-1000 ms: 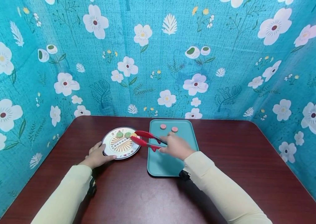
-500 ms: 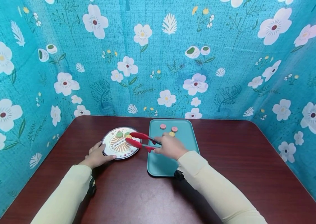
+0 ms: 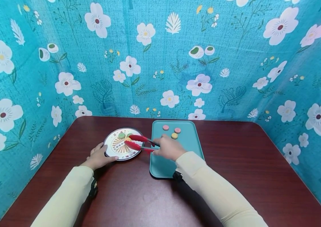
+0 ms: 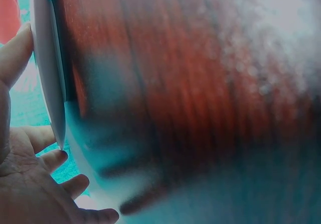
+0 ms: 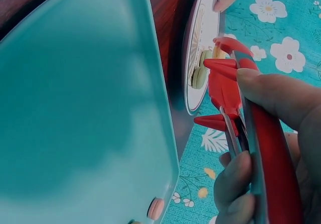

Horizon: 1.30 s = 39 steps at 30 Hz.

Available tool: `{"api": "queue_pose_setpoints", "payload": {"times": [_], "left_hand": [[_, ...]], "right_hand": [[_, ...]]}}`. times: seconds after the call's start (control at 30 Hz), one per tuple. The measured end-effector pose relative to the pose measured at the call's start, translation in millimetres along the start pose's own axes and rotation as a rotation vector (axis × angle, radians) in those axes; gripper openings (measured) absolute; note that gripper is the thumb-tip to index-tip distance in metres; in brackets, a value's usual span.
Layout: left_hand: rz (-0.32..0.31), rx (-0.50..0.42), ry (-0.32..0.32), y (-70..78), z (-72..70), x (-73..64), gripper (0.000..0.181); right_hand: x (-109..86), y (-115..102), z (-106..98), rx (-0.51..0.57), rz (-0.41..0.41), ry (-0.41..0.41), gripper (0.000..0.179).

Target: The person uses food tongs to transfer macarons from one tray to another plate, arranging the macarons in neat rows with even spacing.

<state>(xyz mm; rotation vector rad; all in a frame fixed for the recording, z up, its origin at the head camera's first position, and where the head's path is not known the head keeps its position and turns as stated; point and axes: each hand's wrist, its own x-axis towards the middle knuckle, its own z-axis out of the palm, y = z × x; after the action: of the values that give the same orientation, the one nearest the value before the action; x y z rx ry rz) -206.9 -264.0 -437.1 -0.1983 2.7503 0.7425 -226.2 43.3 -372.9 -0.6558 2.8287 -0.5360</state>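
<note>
My left hand (image 3: 98,157) holds the near-left rim of a white patterned plate (image 3: 133,151), thumb along the front edge and fingers spread round the left side. In my right hand (image 3: 169,147) is a pair of red-tipped tongs (image 3: 133,145), reaching left over the plate. A yellow macaron (image 3: 127,139) sits between the tong tips, low over the plate. Two green macarons (image 3: 121,135) lie behind it on the plate, one partly covered by the tongs. The right wrist view shows the green macarons (image 5: 199,77) side by side beyond the red tong heads (image 5: 225,83).
A teal tray (image 3: 163,167) lies right of the plate, under my right hand. Toward its far end are two pink macarons (image 3: 165,127) and a yellow macaron (image 3: 174,136). Flowered blue cloth (image 3: 154,78) surrounds the dark wooden table (image 3: 137,195).
My right hand has moved left with the tongs, carrying the yellow macaron further over the plate. The yellow macaron on the tray has come into sight. My left hand stays at the rim.
</note>
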Motion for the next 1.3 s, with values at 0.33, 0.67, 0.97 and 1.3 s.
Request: {"api": "queue_pose_setpoints", "payload": {"times": [0.33, 0.67, 0.97, 1.3], "left_hand": [[0.015, 0.001, 0.003, -0.5, 0.1, 0.2, 0.105], [0.020, -0.002, 0.009, 0.0, 0.8, -0.7, 0.108], [0.016, -0.007, 0.006, 0.0, 0.2, -1.0, 0.108], [0.013, 0.000, 0.016, 1.1, 1.0, -2.3, 0.106]], "right_hand": [[7.3, -4.9, 5.3, 0.012, -0.017, -0.018, 0.054], [10.8, -12.8, 6.9, -0.008, -0.018, -0.028, 0.051], [15.2, -20.3, 10.8, -0.050, 0.006, -0.056, 0.056], [19.4, -26.7, 14.3, -0.050, 0.006, -0.057, 0.053]]}}
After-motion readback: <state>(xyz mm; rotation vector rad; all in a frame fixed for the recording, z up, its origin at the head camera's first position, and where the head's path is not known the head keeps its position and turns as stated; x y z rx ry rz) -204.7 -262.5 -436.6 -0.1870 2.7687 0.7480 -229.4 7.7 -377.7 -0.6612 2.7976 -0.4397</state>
